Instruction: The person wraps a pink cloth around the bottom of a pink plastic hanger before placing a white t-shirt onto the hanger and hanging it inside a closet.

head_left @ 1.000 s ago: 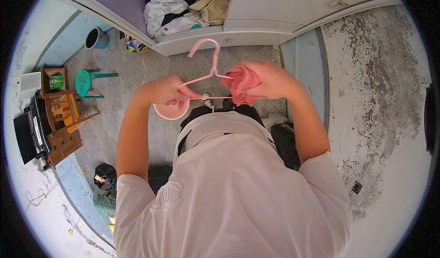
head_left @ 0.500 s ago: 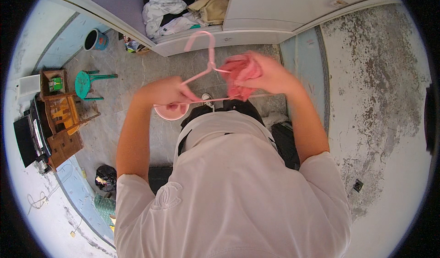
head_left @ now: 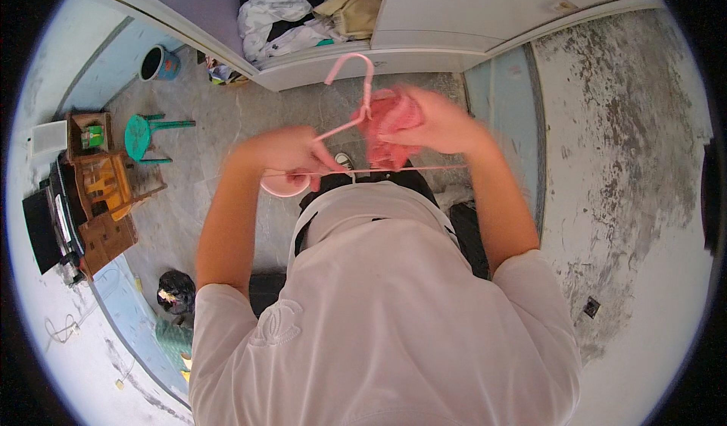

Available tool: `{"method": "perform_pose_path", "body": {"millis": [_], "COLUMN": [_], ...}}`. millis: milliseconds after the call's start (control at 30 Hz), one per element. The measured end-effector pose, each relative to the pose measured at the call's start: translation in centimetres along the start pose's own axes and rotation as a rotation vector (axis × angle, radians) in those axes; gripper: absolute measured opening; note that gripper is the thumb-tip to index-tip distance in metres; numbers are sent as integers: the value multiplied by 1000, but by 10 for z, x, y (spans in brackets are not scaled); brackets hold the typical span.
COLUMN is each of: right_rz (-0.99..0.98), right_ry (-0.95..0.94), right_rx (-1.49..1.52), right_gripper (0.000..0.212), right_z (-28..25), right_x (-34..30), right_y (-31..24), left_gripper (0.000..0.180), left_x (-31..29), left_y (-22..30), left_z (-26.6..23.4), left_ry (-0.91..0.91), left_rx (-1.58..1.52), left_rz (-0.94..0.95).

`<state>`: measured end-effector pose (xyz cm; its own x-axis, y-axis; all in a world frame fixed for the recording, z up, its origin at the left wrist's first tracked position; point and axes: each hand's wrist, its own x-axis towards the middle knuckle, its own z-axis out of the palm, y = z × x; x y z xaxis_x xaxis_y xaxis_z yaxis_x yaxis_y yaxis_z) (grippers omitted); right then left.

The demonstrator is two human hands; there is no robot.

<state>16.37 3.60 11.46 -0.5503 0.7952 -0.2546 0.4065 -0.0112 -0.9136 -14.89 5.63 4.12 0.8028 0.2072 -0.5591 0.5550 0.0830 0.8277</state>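
A pink clothes hanger (head_left: 369, 85) is held level before my waist, its hook pointing away from me. My left hand (head_left: 286, 152) is closed round the hanger's left shoulder. In my right hand (head_left: 439, 121) is a bunched pink cloth (head_left: 390, 123), pressed against the hanger's right shoulder and hiding much of it. The hanger's thin bottom bar runs below both hands. Under my left hand, a pink basin (head_left: 284, 186) shows in part, with something reddish in front of it or inside it.
Ahead stands an open wardrobe (head_left: 424, 60) with piled clothes (head_left: 276, 17). To the left are a green stool (head_left: 138, 138), a wooden chair (head_left: 110, 184), a blue bucket (head_left: 157, 64) and a black bag (head_left: 176, 292). A stained wall (head_left: 606, 123) rises on the right.
The hanger has shifted to the right, with my left hand moving along with it. The pink cloth in my right hand has moved slightly left, farther over the hanger's shoulder.
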Motion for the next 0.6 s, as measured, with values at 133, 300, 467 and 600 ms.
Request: {"method": "perform_pose_path", "body": {"millis": [133,300,467,600], "right_rz": [88,26,146,111], "right_ry": [30,-73,-135,3], "right_rx": [71,-60,-13,177], "right_gripper": [57,60,61,56], "right_z": [2,-25,-37,-14], "right_x": [4,-27,-40,-28], "right_y": [-1,30,19,12], "left_gripper": [30,28,28,27], "left_x": [1,-35,-42,-33], "left_y": [25,15,0,14], "left_z": [-1,-21,-16,-13], "left_ry": [-10,9,55,72], "left_rx": [36,-24,-156,-24], "left_rz": [-95,-112,-154,-138]}}
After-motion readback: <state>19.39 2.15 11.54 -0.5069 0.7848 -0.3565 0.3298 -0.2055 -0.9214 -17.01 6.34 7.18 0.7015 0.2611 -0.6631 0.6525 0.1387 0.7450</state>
